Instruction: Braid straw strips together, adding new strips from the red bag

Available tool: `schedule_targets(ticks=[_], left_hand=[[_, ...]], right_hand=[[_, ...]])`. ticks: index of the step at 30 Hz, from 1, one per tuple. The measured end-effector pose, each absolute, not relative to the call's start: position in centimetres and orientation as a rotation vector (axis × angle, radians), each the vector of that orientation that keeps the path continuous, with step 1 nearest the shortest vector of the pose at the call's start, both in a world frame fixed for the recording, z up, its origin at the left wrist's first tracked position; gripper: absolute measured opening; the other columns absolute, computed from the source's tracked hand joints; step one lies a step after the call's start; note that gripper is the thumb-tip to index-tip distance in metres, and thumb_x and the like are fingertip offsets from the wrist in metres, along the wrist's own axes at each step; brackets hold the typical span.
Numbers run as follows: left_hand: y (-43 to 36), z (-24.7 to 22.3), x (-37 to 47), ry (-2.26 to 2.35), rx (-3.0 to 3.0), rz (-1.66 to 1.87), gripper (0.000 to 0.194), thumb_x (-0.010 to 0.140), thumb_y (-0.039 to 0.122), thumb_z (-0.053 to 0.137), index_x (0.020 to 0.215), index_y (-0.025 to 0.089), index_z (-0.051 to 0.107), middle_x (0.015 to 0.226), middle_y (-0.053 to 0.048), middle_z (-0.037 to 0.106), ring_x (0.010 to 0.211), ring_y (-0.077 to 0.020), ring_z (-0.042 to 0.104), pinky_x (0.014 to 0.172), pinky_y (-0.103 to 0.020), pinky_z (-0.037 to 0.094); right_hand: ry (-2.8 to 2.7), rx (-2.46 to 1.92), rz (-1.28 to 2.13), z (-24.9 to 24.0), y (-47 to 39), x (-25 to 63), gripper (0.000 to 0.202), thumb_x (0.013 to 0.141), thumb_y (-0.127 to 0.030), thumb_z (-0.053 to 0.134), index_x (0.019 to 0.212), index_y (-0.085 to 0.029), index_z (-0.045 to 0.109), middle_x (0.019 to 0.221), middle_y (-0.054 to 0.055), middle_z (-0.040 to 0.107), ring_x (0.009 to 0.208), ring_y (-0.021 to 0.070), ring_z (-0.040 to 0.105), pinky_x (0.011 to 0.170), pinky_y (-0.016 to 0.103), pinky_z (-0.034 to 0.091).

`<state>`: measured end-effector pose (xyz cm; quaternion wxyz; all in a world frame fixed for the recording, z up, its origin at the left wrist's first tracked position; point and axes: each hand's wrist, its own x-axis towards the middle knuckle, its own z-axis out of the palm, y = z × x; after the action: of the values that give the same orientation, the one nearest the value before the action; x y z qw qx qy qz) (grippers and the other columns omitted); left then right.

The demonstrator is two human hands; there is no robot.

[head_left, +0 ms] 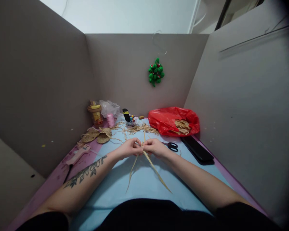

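The left hand (130, 148) and the right hand (155, 147) meet above the middle of the blue sheet (110, 186), and the fingers of both are pinched on the pale straw strips (157, 170). The strips are between the fingertips; two long ends spread downward toward the person, and another end points away, to the back. Between the two forearms, the sheet gives open room down to the dark clothing (144, 213), so the long ends hang with space on both sides. At the right hand the room is narrower: the scissors (172, 147) lie just beside it, and the black flat case (198, 150) lies farther right, close to the pink edge (225, 176) of the table. Behind the hands, loose straw pieces (144, 129) and the red bag (162, 121) limit the space before the back panel (122, 70). On the left, the woven pieces (104, 136) and the pink glue gun (79, 155) lie beyond the forearm, toward the side panel (53, 83). Another panel (243, 96) closes the right side.
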<state>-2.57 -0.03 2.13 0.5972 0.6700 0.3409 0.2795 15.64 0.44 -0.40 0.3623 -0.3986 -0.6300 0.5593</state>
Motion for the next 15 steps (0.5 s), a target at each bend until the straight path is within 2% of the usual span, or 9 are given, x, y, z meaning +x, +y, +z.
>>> schedule_targets(ticks=[3,6,11,15], left_hand=[[0.2,1.7,-2.4,0.895,1.646,0.673,0.029,0.060,0.030,0.069,0.077,0.014,0.052,0.055,0.002,0.059,0.050,-0.0096,0.053,0.050,-0.019,0.037],[0.5,1.1,-2.4,1.021,1.787,0.662,0.019,0.063,0.030,0.063,0.067,0.012,0.057,0.055,0.000,0.059,0.050,-0.0099,0.051,0.048,-0.020,0.035],[0.5,0.9,-2.5,1.074,1.928,0.642,0.023,0.068,0.034,0.056,0.060,0.012,0.058,0.052,0.000,0.056,0.049,-0.0096,0.047,0.046,-0.020,0.031],[0.4,1.3,-2.5,0.990,1.882,0.657,0.026,0.071,0.037,0.055,0.062,0.013,0.056,0.056,0.000,0.056,0.050,-0.0088,0.045,0.048,-0.020,0.030]], right_hand=[[-1.667,-1.132,1.362,0.3,0.0,15.5,0.018,0.062,-0.030,0.066,0.059,-0.013,0.061,0.044,-0.004,0.050,0.040,0.0059,0.040,0.040,0.019,0.030],[-1.745,-1.247,1.264,0.8,-0.4,15.2,0.016,0.062,-0.028,0.064,0.057,-0.013,0.058,0.043,-0.004,0.049,0.039,0.0061,0.040,0.039,0.018,0.029],[-1.777,-1.315,1.098,0.4,-0.5,14.8,0.012,0.061,-0.025,0.063,0.059,-0.015,0.055,0.044,-0.005,0.049,0.039,0.0069,0.043,0.039,0.018,0.030],[-1.766,-1.295,1.111,0.5,-0.4,15.0,0.017,0.062,-0.029,0.065,0.060,-0.015,0.056,0.046,-0.004,0.051,0.042,0.0079,0.046,0.041,0.019,0.034]])
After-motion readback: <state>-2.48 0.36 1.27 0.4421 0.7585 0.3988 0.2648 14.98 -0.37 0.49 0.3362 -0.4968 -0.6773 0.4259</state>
